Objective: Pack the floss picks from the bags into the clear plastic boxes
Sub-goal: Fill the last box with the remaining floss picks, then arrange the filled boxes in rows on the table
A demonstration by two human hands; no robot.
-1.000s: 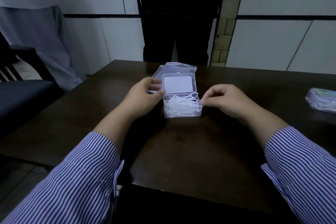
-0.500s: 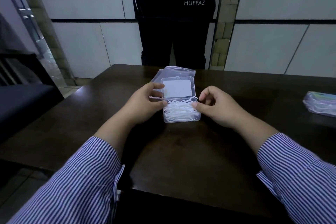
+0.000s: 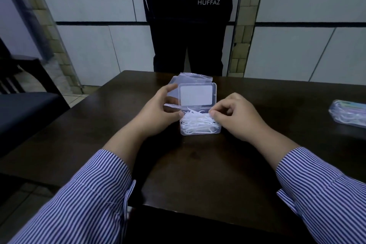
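A small clear plastic box [image 3: 200, 133] stands on the dark table with its lid [image 3: 196, 95] tipped up at the back. White floss picks [image 3: 195, 124] fill it in a loose heap. My left hand [image 3: 158, 113] grips the box from the left, thumb against its left wall and fingers curled toward the lid's edge. My right hand [image 3: 237, 117] is at the box's right rear corner, fingers curled, fingertips pinching picks at the top of the heap. A flat, empty-looking clear bag [image 3: 190, 78] lies just behind the box.
A second bag [image 3: 348, 114] holding floss picks lies at the table's right edge. A person in dark clothes [image 3: 188, 25] stands at the far side of the dark wooden table [image 3: 198, 164]. A dark chair [image 3: 23, 109] is at the left.
My right hand has moved from the box's right front edge inward onto the picks at the rear corner. My left hand has kept its hold on the box's left side.
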